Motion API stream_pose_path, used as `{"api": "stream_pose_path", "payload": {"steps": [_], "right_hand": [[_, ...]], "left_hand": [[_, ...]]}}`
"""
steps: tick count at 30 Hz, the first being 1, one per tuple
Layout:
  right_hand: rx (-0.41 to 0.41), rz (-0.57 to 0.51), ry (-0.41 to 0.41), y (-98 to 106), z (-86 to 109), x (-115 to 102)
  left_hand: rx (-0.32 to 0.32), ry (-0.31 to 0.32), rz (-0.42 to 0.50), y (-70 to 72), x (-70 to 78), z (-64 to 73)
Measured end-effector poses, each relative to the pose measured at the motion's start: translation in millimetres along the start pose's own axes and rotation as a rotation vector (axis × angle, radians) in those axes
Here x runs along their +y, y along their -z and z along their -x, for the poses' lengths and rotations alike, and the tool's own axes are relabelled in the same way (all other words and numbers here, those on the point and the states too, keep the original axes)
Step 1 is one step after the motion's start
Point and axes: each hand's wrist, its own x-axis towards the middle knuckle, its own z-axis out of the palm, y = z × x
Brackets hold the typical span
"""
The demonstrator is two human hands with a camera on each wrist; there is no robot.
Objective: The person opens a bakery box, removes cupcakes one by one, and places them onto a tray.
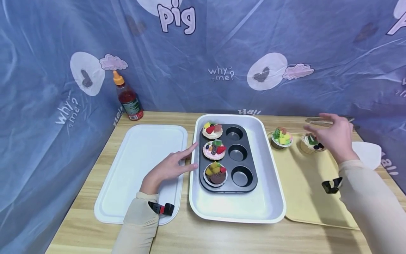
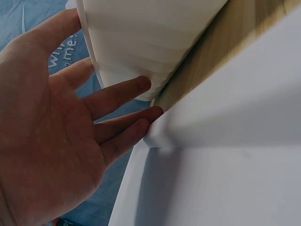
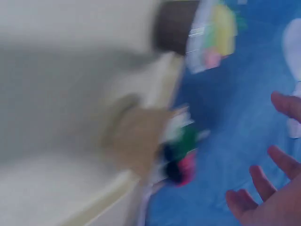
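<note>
My left hand [image 1: 168, 165] touches the left rim of the deep white tray [image 1: 269, 204] with spread, extended fingers [image 2: 117, 96]. Inside that tray lies a dark muffin pan [image 1: 227, 161]. Its left column holds a tart with strawberry [image 1: 212, 130], a pink-cream tart [image 1: 214, 150] and a chocolate-and-yellow-fruit cupcake [image 1: 215, 174]; its right cups are bare. Over the yellow tray [image 1: 301, 194], my right hand [image 1: 336, 135] hovers with parted fingers, apart from a cream-topped cupcake [image 1: 311, 143]. A green-and-yellow cupcake [image 1: 281, 138] stands to its left; both are blurred in the right wrist view.
A flat white tray [image 1: 133, 169] lies under my left forearm. At the back left stands a red sauce bottle [image 1: 129, 102]. Metal tongs [image 1: 317, 122] lie behind the right hand, and a white flat piece [image 1: 368, 155] sits at the right. Blue printed cloth hangs behind.
</note>
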Motion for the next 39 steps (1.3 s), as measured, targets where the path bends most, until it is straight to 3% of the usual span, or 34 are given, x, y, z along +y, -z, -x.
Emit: {"api": "stream_pose_path", "payload": {"steps": [4, 10, 20, 25, 39], "right_hand": [[0.066, -0.046, -0.011, -2.2, -3.0, -35.1], [0.148, -0.113, 0.110, -22.1, -1.5, -85.0], [0.107, -0.212, 0.183, -66.9, 9.8, -142.4], [0.039, -0.249, 0.189, -89.0, 12.9, -157.4], [-0.283, -0.383, 0.230, -147.0, 23.8, -176.5]], "left_hand": [[-0.002, 0.004, 0.004, 1.1, 0.1, 0.0], [-0.008, 0.005, 0.008, 0.9, -0.5, -1.7], [-0.007, -0.010, 0.004, 1.2, -0.8, -2.4], [-0.003, -0.005, 0.018, 1.8, -0.1, -0.9], [0.001, 0.017, 0.012, 0.9, -1.1, -2.1]]}}
